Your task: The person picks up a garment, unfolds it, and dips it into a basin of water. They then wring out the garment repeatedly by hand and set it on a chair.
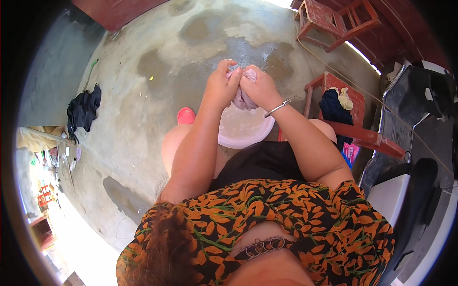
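Observation:
A pale pink, bunched-up cloth (244, 99) is gripped between my two hands, its lower part hanging down. My left hand (223, 80) is closed round one side of it. On the other side my right hand (259, 86) is closed too, with a silver bangle (277, 108) on that wrist. Both hands are held above a round, light pink basin (242, 142) of cloudy water on the floor. The hands hide the basin's far side. What kind of garment or cloth it is, I cannot tell.
Wet patches mark the concrete floor (138, 114). On the right, a red wooden stool (357, 107) bears dark and cream cloths; another red stool (322, 19) stands farther back. A black garment (85, 108) lies at the left. A pink slipper (185, 116) is near the basin.

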Available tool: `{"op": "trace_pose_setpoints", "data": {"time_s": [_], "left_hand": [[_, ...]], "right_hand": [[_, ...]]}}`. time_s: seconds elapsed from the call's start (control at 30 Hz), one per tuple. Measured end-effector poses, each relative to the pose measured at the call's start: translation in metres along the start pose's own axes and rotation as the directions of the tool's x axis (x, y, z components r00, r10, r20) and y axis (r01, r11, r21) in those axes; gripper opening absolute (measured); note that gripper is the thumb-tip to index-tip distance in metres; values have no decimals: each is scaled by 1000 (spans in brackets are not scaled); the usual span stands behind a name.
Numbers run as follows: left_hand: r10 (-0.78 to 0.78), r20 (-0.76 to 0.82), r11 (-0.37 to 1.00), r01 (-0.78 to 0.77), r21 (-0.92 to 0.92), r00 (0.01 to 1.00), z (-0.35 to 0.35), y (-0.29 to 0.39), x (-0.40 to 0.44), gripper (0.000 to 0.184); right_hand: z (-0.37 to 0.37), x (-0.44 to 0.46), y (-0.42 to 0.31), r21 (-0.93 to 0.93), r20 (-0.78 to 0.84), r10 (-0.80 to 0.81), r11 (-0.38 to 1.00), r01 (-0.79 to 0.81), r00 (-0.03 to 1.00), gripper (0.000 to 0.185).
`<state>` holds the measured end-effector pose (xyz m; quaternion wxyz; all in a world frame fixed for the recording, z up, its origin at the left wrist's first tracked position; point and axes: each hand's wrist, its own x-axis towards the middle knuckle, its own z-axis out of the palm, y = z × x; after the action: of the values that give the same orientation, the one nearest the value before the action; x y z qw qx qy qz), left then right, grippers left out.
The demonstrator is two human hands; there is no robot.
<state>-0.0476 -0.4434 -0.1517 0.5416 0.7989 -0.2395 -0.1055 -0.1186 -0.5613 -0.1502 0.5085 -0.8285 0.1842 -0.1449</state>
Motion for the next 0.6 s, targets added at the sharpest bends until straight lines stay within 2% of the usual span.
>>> {"op": "trace_pose_setpoints", "data": {"time_s": [0.07, 0.13, 0.17, 0.23, 0.27, 0.3, 0.33, 0.37, 0.43, 0.47, 0.53, 0.57, 0.6], "left_hand": [[-4, 30, 998, 6, -56, 1000, 0, -5, 2, 35], [119, 68, 993, -120, 14, 991, 4, -27, 10, 47], [119, 69, 993, -120, 13, 991, 4, -37, 15, 47], [94, 158, 995, -86, -58, 983, 4, -53, 23, 56], [94, 158, 995, -86, -58, 983, 1, -44, 21, 56], [-132, 248, 982, 161, -99, 960, -7, -26, 18, 62], [-341, 344, 909, 400, -117, 875, -10, -16, 16, 67], [-341, 344, 909, 400, -117, 875, -10, -17, 15, 67], [-262, 435, 877, 401, -265, 861, -10, -19, 16, 57], [-261, 437, 878, 400, -263, 861, -11, -13, 14, 57], [-261, 370, 950, 306, -65, 892, -9, 7, 7, 44], [-260, 372, 950, 305, -66, 891, -5, 5, 6, 44], [-103, 287, 994, 108, -3, 952, 1, -2, 6, 44]], "right_hand": [[-2, 1, 3, -2, -2, 8, 1000, -8, 1000, 29], [-7, 3, 5, 21, -4, 36, 999, -35, 999, 26], [-10, 3, 5, 21, -4, 36, 999, -36, 999, 26], [-19, 3, 6, 352, 49, 48, 934, -62, 998, 21], [-21, 4, 6, 353, 49, 49, 934, -63, 998, 21], [-23, 6, 7, 609, 78, 54, 788, -90, 996, 20], [-25, 7, 8, 811, 106, 51, 573, -116, 993, 20], [-28, 8, 9, 811, 106, 51, 573, -116, 993, 20], [-33, 12, 11, 897, 208, -1, 399, -190, 978, 22], [-31, 13, 12, 898, 205, -1, 398, -188, 979, 22], [-24, 14, 17, 868, 234, 114, 423, -260, 966, 25], [-18, 15, 23, 868, 231, 115, 424, -258, 966, 25], [-11, 15, 29, 843, 234, 154, 459, -279, 960, 27]]}}
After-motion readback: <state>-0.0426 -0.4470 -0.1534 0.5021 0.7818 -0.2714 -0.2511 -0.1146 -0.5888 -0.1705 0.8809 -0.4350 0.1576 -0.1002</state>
